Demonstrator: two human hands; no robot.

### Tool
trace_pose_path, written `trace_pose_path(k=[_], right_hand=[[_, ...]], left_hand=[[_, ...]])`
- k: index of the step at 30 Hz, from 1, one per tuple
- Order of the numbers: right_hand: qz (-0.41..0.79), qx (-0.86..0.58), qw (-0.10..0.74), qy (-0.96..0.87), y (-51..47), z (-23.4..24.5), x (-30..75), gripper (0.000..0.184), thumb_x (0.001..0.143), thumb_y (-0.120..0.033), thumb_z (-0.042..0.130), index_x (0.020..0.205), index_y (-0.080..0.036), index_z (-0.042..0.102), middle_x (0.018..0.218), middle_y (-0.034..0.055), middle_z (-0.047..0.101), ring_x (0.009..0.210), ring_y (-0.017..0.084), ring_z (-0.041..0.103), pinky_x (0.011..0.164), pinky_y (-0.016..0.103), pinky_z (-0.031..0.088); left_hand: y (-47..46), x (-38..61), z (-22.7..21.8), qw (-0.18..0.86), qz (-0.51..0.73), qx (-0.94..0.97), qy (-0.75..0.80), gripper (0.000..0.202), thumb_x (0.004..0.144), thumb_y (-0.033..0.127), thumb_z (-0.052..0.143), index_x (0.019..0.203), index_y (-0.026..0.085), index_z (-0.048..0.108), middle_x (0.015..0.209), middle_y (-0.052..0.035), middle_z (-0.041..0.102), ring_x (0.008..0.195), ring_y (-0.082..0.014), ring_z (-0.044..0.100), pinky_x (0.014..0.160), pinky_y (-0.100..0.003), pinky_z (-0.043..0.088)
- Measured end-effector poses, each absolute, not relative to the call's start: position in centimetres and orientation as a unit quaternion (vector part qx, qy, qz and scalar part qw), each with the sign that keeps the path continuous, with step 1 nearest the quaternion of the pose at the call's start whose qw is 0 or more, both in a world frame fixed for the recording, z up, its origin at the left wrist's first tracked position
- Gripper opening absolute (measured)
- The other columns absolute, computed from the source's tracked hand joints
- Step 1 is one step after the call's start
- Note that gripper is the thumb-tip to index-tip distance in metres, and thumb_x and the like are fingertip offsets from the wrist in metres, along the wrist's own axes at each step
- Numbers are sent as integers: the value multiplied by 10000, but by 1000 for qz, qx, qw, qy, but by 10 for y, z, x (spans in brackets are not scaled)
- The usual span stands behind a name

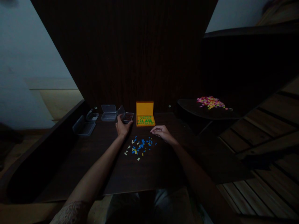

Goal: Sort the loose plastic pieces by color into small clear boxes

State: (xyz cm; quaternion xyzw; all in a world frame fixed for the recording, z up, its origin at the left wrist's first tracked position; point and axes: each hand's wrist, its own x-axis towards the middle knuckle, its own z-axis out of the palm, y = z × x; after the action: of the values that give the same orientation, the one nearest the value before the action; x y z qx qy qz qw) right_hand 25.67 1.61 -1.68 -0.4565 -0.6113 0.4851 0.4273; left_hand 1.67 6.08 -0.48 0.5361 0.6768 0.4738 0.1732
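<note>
My left hand (122,127) grips a small clear plastic box (132,116) with its lid up, fingers on the left side and thumb along the front edge. Dark reddish pieces (128,116) lie inside that box. Over the table, just in front of the yellow box (144,109), is my right hand (161,132), its fingers drawn together; whatever may be between the fingertips is too small to tell. The yellow box stands open with many green pieces (146,120) in its tray. Between my forearms, small blue bricks (142,145), cream bricks (126,152) and a few yellow ones are scattered.
Open clear boxes stand at the left: one at the back (108,117), a small one (92,117), and one nearer (87,128). A heap of pink and yellow pieces (211,102) lies on a curved side shelf (193,107). A raised edge (46,146) borders the dark table's left.
</note>
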Motion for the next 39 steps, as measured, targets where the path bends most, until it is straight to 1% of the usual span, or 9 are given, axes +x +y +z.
trace_pose_path(k=[4, 8, 14, 18, 27, 30, 32, 35, 39], right_hand=[[486, -451, 407, -628, 15, -13, 257, 185, 643, -298, 674, 732, -140, 712, 643, 25, 645, 545, 102, 488, 509, 219, 348], [500, -432, 358, -659, 13, -6, 259, 215, 577, -313, 765, 685, -133, 722, 592, 12, 630, 549, 104, 492, 535, 222, 371], [483, -379, 236, -754, 7, -1, 261, 238, 658, -342, 729, 720, -112, 733, 527, -23, 549, 494, 70, 361, 482, 210, 274], [462, -379, 207, -774, 7, 0, 260, 225, 681, -321, 696, 735, -106, 735, 495, -52, 462, 491, 67, 322, 482, 214, 243], [427, -375, 193, -800, 6, 2, 262, 167, 679, -246, 655, 752, -109, 717, 497, -79, 388, 483, 60, 308, 488, 199, 255], [396, -393, 187, -809, 5, -1, 261, 145, 670, -207, 637, 748, -115, 716, 477, -89, 368, 465, 57, 307, 480, 194, 259], [368, -407, 181, -816, 4, -1, 260, 143, 655, -185, 640, 755, -119, 717, 471, -91, 377, 455, 57, 318, 477, 193, 265], [338, -409, 172, -830, 1, 1, 257, 157, 644, -176, 656, 776, -124, 723, 485, -87, 408, 453, 59, 348, 480, 194, 282], [321, -411, 156, -839, -3, 7, 252, 139, 640, -152, 651, 754, -141, 730, 473, -89, 402, 448, 59, 351, 493, 198, 298]], left_hand=[[65, 15, -4, 186, 457, 534, 686, 618, 647, 352, 789, 1192, 204, 538, 1108, -131, 689, 1046, -275, 641, 930, -395, 480], [65, 16, -4, 176, 449, 547, 685, 528, 657, 356, 779, 1118, 196, 578, 1096, -131, 691, 1058, -272, 633, 937, -394, 472], [61, 16, -1, 167, 422, 556, 697, 599, 694, 402, 756, 1209, 180, 545, 1115, -156, 676, 1074, -287, 621, 935, -404, 467], [60, 13, -1, 167, 395, 582, 691, 653, 716, 400, 742, 1283, 178, 505, 1140, -172, 663, 1115, -317, 585, 946, -430, 453], [44, -9, -3, 158, 368, 623, 672, 538, 760, 248, 658, 1280, 203, 532, 1037, -122, 680, 1067, -308, 590, 980, -460, 439], [36, -17, -5, 148, 361, 659, 643, 469, 764, 206, 623, 1230, 189, 561, 1170, -133, 638, 1117, -301, 575, 1035, -477, 404], [30, -23, -9, 139, 375, 678, 616, 443, 751, 209, 631, 1189, 187, 574, 1312, -141, 551, 1171, -295, 548, 1057, -472, 396], [23, -32, -13, 148, 396, 686, 592, 433, 748, 263, 635, 1167, 181, 565, 1378, -144, 469, 1070, -261, 593, 984, -436, 474], [19, -38, -12, 158, 404, 676, 596, 405, 757, 296, 617, 1142, 186, 556, 1205, -111, 550, 921, -219, 614, 903, -399, 519]])
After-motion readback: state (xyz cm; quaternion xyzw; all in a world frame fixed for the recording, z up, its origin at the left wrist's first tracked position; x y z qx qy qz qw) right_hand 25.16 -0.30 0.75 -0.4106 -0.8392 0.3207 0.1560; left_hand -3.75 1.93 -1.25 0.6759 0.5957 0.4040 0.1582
